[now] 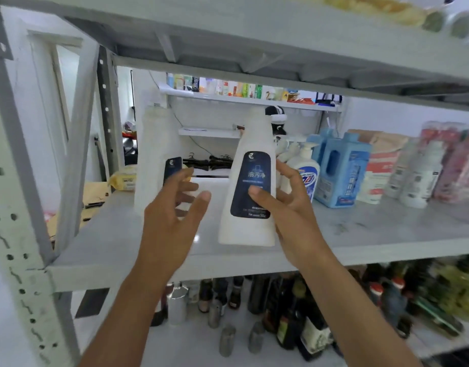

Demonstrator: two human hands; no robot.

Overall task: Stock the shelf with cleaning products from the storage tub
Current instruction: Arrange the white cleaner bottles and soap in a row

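white cleaner bottle [248,229] at shelf [373,229]: right hand [289,207] fingers clasp it; left hand [170,215] fingers apart, empty. advice: seat base flat, label outward.

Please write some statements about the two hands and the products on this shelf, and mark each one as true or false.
1. The right hand holds the right white bottle, with its thumb on the dark blue label. True.
2. The left hand grips the pump bottle. False: it is open, with fingers spread, by the left white bottle; the pump bottle stands further right.
3. The blue detergent jug stands to the right of the pump bottle. True.
4. The lower shelf holds folded towels. False: it holds dark bottles.
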